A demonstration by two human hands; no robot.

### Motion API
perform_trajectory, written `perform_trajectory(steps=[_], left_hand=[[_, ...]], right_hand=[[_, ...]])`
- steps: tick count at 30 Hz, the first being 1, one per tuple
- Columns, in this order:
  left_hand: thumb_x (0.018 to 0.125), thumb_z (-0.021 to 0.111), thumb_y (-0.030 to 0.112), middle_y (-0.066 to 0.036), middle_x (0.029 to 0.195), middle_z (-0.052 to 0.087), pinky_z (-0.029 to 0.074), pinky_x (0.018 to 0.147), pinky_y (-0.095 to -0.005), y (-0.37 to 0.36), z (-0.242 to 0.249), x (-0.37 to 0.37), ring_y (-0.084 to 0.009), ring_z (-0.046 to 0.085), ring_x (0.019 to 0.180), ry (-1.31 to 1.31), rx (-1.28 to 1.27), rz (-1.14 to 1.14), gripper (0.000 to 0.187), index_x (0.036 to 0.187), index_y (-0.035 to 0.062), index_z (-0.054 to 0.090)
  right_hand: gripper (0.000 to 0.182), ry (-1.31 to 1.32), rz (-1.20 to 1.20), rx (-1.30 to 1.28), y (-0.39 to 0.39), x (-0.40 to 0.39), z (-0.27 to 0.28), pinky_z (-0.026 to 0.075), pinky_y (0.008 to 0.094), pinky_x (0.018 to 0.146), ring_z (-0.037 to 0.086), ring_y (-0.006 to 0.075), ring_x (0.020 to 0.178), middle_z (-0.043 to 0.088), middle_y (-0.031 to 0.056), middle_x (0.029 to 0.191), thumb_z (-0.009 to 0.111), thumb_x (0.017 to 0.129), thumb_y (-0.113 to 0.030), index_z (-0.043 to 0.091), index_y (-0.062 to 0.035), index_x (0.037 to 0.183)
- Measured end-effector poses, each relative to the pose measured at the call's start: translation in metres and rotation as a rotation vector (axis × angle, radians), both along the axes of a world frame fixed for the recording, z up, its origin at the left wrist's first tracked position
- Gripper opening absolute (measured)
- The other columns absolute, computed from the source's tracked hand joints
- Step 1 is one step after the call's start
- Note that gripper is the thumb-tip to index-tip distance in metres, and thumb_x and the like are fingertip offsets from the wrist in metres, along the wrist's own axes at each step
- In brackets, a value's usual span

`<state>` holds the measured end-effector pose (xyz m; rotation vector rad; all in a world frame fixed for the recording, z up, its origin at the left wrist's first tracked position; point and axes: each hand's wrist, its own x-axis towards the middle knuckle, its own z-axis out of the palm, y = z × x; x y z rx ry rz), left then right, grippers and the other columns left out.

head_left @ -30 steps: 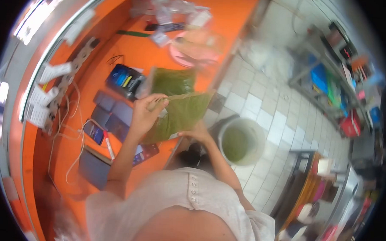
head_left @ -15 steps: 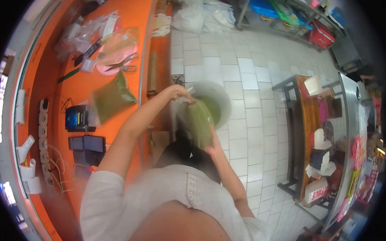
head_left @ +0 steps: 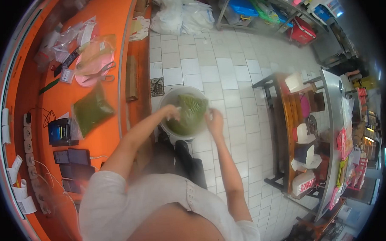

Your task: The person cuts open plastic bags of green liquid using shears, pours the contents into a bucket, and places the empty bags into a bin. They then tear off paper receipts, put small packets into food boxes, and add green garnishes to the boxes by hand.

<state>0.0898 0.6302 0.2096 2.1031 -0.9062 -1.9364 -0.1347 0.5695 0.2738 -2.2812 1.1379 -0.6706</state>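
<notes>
A clear plastic bag of green paste lies spread in the mouth of a whitish bucket on the floor. At the bag's left edge, my left hand has its fingers closed on the plastic. My right hand is closed at the bag's right edge, by the bucket's rim; its fingertips are partly hidden. Another filled green bag rests on the orange table to my left.
Scissors lie on a pink plate on the orange table. Phones and a black device are nearer me. A wooden bench stands right on the tiled floor. White sacks sit at the back.
The green bag, held upright and long before, is now lower and spread out in the bucket's mouth. Both hands have come down to its two sides, and the view has shifted right.
</notes>
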Motion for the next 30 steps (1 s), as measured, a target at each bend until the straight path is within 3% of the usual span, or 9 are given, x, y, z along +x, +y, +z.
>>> perform_trajectory(steps=[2, 4, 5, 7, 12, 17, 24, 26, 30], left_hand=[[0.067, 0.065, 0.015, -0.008, 0.059, 0.057, 0.031, 0.036, -0.0296, 0.005, -0.036, 0.001, -0.0118, 0.043, 0.043, 0.035, 0.045, 0.073, 0.016, 0.066, 0.001, 0.058], [0.068, 0.063, 0.013, -0.008, 0.059, 0.059, 0.029, 0.035, -0.0272, 0.017, -0.052, -0.002, -0.0105, 0.041, 0.039, -0.027, -0.041, 0.11, 0.014, 0.068, 0.0008, 0.057], [0.068, 0.063, 0.013, -0.008, 0.059, 0.059, 0.029, 0.035, -0.0272, 0.022, -0.056, -0.001, -0.0105, 0.041, 0.039, -0.035, -0.031, 0.128, 0.014, 0.068, 0.0008, 0.057], [0.071, 0.061, 0.013, -0.009, 0.061, 0.061, 0.027, 0.033, -0.0247, 0.027, -0.052, -0.012, -0.0093, 0.04, 0.037, 0.039, -0.026, 0.323, 0.014, 0.073, -0.0001, 0.057], [0.075, 0.059, 0.017, -0.009, 0.059, 0.06, 0.025, 0.033, -0.0255, 0.045, -0.019, -0.033, -0.0092, 0.037, 0.036, 0.091, -0.152, 0.545, 0.017, 0.073, -0.0005, 0.057], [0.077, 0.059, 0.02, -0.009, 0.058, 0.059, 0.024, 0.033, -0.0266, 0.047, -0.013, -0.034, -0.0092, 0.035, 0.036, 0.103, -0.226, 0.557, 0.022, 0.07, -0.0006, 0.057], [0.079, 0.057, 0.021, -0.009, 0.06, 0.06, 0.027, 0.034, -0.0255, 0.048, -0.01, -0.03, -0.0088, 0.037, 0.038, 0.135, -0.184, 0.513, 0.022, 0.071, -0.0001, 0.059], [0.079, 0.057, 0.021, -0.009, 0.061, 0.06, 0.029, 0.034, -0.0248, 0.049, -0.01, -0.025, -0.0088, 0.039, 0.039, 0.108, -0.165, 0.477, 0.022, 0.071, 0.0001, 0.059], [0.082, 0.053, 0.016, -0.009, 0.069, 0.061, 0.037, 0.037, -0.0222, 0.066, -0.015, -0.019, -0.0095, 0.045, 0.043, 0.407, -0.192, 0.743, 0.017, 0.09, 0.0008, 0.055]], right_hand=[[0.021, -0.05, 0.031, -0.187, -0.033, 0.03, -0.008, 0.045, 0.039, 0.064, 0.054, 0.0295, 0.076, 0.058, 0.0124, 0.081, 0.061, 0.073, -0.014, 0.056, -0.0018, 0.09], [0.02, 0.423, 0.307, -0.07, -0.052, 0.06, -0.017, 0.046, 0.0386, 0.068, 0.054, 0.0274, 0.086, 0.058, 0.0126, 0.089, 0.056, 0.077, -0.017, 0.056, -0.0025, 0.09], [0.02, 0.413, 0.328, -0.065, -0.056, 0.076, -0.025, 0.046, 0.0386, 0.068, 0.054, 0.0274, 0.086, 0.058, 0.0126, 0.089, 0.056, 0.077, -0.017, 0.056, -0.0025, 0.09], [0.02, 0.779, 0.647, -0.098, -0.058, 0.097, -0.051, 0.047, 0.0373, 0.073, 0.054, 0.0268, 0.092, 0.059, 0.0124, 0.093, 0.05, 0.081, -0.019, 0.056, -0.0037, 0.092], [0.023, 0.72, 0.634, -0.012, -0.056, 0.126, -0.084, 0.041, 0.0373, 0.084, 0.051, 0.0247, 0.1, 0.059, 0.0098, 0.098, 0.045, 0.082, -0.02, 0.057, -0.0045, 0.095], [0.026, 1.087, 0.636, -0.278, -0.039, 0.141, -0.096, 0.034, 0.0367, 0.084, 0.05, 0.021, 0.1, 0.06, 0.0077, 0.096, 0.044, 0.081, -0.018, 0.059, -0.0091, 0.1], [0.016, 1.033, 0.693, -0.371, -0.04, 0.127, -0.077, 0.036, 0.033, 0.077, 0.055, 0.02, 0.087, 0.063, 0.0045, 0.082, 0.05, 0.076, -0.018, 0.063, -0.0109, 0.083], [0.008, 0.755, 0.543, -0.326, -0.029, 0.105, -0.033, 0.037, 0.0333, 0.072, 0.056, 0.0214, 0.078, 0.062, 0.0056, 0.075, 0.056, 0.073, -0.016, 0.06, -0.0096, 0.075], [0.008, 0.479, 0.415, -0.235, -0.004, 0.056, 0.046, 0.036, 0.0359, 0.068, 0.052, 0.0244, 0.071, 0.057, 0.0074, 0.069, 0.06, 0.07, -0.012, 0.055, -0.007, 0.068]])
